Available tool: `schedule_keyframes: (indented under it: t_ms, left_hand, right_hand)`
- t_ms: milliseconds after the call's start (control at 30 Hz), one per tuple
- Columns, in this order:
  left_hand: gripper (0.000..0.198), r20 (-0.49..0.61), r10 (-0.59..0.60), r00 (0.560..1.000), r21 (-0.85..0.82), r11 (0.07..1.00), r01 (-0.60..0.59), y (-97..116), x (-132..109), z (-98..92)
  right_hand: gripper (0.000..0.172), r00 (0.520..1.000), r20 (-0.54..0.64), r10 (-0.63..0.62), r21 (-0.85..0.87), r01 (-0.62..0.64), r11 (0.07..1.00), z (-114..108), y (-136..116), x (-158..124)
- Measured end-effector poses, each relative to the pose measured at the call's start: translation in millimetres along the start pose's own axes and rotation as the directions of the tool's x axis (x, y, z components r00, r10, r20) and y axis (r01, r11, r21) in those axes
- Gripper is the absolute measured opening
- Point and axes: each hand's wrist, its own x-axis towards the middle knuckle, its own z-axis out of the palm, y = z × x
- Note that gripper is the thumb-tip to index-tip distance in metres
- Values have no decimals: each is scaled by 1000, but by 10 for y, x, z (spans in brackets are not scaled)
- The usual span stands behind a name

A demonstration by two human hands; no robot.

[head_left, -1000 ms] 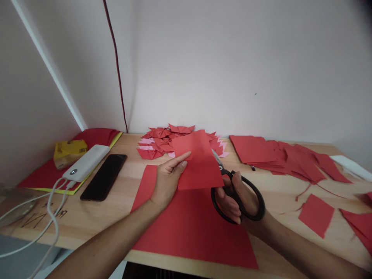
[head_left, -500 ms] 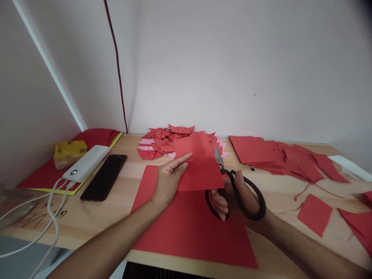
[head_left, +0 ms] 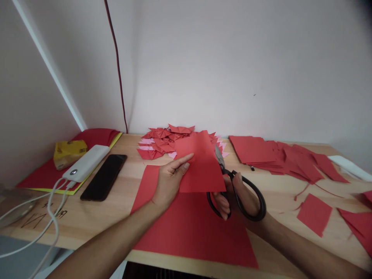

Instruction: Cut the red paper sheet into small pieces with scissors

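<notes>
My left hand (head_left: pixel 170 179) pinches a small red paper sheet (head_left: pixel 200 164) and holds it up above the table. My right hand (head_left: pixel 236 197) grips black scissors (head_left: pixel 238 190), fingers through the loops. The blades (head_left: pixel 218 155) run along the sheet's right edge. A large red paper sheet (head_left: pixel 188 228) lies flat on the wooden table (head_left: pixel 122 201) under both hands.
A pile of folded red and pink paper shapes (head_left: pixel 162 141) sits at the back. Cut red squares (head_left: pixel 276 155) spread to the right, with loose pieces (head_left: pixel 315 213) nearer. At left lie a black phone (head_left: pixel 104 176), a white power bank (head_left: pixel 86 162) with cables, and a yellow pack (head_left: pixel 69 152).
The scissor handles opened wider and then closed a little. The blades stay at the sheet's right edge. My left hand barely moved.
</notes>
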Motion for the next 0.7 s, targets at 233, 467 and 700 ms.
schedule_keyframes:
  t_ms: [233,467,700]
  left_hand:
    - [29,-6,12,1000,9,1000,-12,11,-3,-1]
    - [29,9,-31,999,11,999,31,31,5,2]
    - [32,-3,-48,999,-30,998,47,-57,38,4]
  right_hand:
    - [66,993,106,-60,-26,64,998,18,45,51]
    - [68,984,169,-49,-65,61,996,19,37,62]
    - [71,991,133,-21,-171,44,984,-45,98,13]
